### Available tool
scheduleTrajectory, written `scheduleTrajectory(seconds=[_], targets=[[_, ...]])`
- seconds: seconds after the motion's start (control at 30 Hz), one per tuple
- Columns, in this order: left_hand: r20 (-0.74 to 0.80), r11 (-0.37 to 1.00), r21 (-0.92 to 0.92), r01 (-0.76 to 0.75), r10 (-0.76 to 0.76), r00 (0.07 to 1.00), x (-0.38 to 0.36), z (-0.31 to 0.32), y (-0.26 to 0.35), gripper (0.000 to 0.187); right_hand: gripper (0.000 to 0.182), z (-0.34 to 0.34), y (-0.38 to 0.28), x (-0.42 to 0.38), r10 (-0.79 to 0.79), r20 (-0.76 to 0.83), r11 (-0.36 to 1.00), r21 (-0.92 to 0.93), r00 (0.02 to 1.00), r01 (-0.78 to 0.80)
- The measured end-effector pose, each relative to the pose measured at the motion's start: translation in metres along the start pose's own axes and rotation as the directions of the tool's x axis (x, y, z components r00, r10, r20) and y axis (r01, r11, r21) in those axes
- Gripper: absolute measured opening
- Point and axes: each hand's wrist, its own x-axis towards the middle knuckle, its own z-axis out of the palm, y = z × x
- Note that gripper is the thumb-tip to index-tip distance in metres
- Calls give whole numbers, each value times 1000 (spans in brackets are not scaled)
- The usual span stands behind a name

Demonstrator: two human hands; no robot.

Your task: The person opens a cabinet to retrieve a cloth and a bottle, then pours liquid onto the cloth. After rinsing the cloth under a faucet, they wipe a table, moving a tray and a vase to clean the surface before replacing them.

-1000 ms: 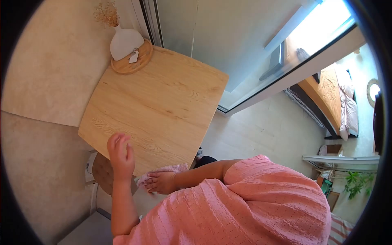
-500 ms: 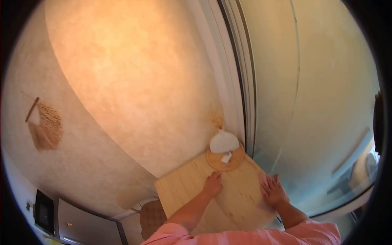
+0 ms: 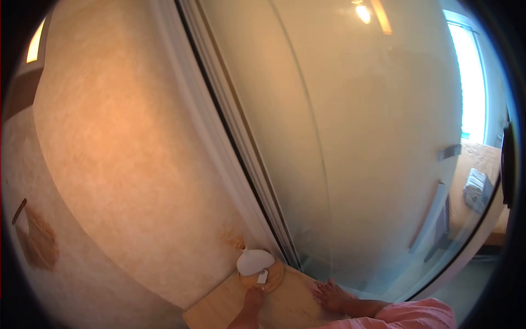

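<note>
My left hand (image 3: 253, 299) is low on the wooden table (image 3: 216, 306), at the near rim of a round woven or wooden mat (image 3: 276, 277). Its fingers are small and partly foreshortened, and look laid on the surface. On the mat stands a white rounded vase (image 3: 255, 262) with dried stems (image 3: 234, 239). A small white card or tag (image 3: 263, 277) lies in front of the vase, close to my left fingertips. My right hand (image 3: 331, 298) rests at the table's right edge beside the glass, fingers spread, holding nothing.
A large frosted glass panel (image 3: 372, 159) in a metal frame (image 3: 241, 134) rises along the table's right side. Ahead and left is a beige wall (image 3: 126, 164) with a woven hanging (image 3: 38, 238). At far right, a folded light cloth (image 3: 475, 189) lies below a bright window (image 3: 472, 82).
The view has tilted up and turned right, so table and hands sit lower in the picture. My left hand is now nearer the mat and card; my right hand stays by the table edge.
</note>
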Motion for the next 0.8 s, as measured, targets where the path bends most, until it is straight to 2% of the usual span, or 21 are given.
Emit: scheduleTrajectory(seconds=[0.1,0.17,0.2,0.23,0.27,0.3,0.37,0.5,0.53,0.57,0.6,0.63,0.67,0.73,0.8], targets=[[-6,1000,-19,-9,9,1000,-5,-4,2,23,51,-2,7,14,30,-58,999,-36,998,-32],[149,988,73,-140,128,981,-2,-9,-6,23,52,-15,14,20,55,-29,994,-89,998,-58],[155,986,85,-142,127,980,-8,-12,-9,23,52,-17,12,23,72,-2,988,-139,997,-72],[81,995,3,-98,97,992,-15,-14,-7,23,52,-21,10,24,71,-8,989,-130,997,-72],[1,994,-82,-68,68,998,-20,-20,-6,23,53,-22,13,21,127,37,991,-40,991,-126],[-2,995,-75,-71,71,997,-25,-24,-10,23,53,-20,14,19,178,92,982,49,980,-183],[-110,986,-71,-153,145,983,-33,-31,-7,20,53,-13,18,22,214,97,976,27,972,-218],[-170,961,-155,-228,202,965,-38,-39,-20,20,57,-13,5,27,324,96,944,-94,941,-316],[-163,943,-180,-280,252,954,-25,-35,-28,19,57,-14,8,37,320,110,945,-104,941,-309],[-137,922,-214,-322,298,945,-33,-33,-32,19,58,-17,4,45,327,49,944,-62,944,-324],[-155,929,-208,-307,279,948,-47,-27,-35,19,59,-16,-8,46,335,9,942,-7,942,-335],[-162,935,-206,-287,256,953,-55,-37,-31,19,59,-17,-17,49,285,6,958,-27,959,-284],[-233,923,-214,-319,269,935,-63,-41,-29,19,59,-17,-20,57,237,0,971,-43,972,-236],[-244,927,-159,-339,296,924,-71,-44,-25,16,57,-18,-28,68,200,60,976,71,978,-204],[-263,921,-254,-295,228,938,-73,-67,-13,13,54,-19,-25,83,160,125,980,94,979,-173]])
